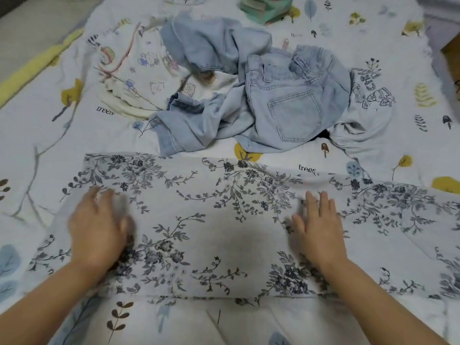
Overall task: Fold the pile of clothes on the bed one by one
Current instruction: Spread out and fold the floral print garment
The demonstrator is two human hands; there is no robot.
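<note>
Thin floral-print cloth, white with grey-blue sprigs, made up the garment (224, 220) spread flat across the near part of the bed (37, 145); it looked light enough to slide, and that seemed the main risk; if either palm dragged instead of pressing, the fabric could bunch into creases under the next fold; the right end ran out past the frame edge, so a fold begun from the middle might well have come out crooked, with one side longer than the other; the far edge lay close to the denim, and a careless sweep could have caught a trouser leg and pulled it in. The left hand (97, 227) rested on the left part of the garment, blurred, its fingers (104, 197) seemingly loose and gripping nothing, though the blur left that uncertain; the right hand (318, 227) lay flat right of centre, fingers (316, 202) straight and together, pointing away; the cloth lay directly beneath both, stretching between them and beyond on each side. Further off, well apart from the hands, the unfolded pile waited: pale jeans (286, 100) in the middle, a cartoon-print top (139, 78) to their left, a white printed shirt (368, 100) to their right.
</note>
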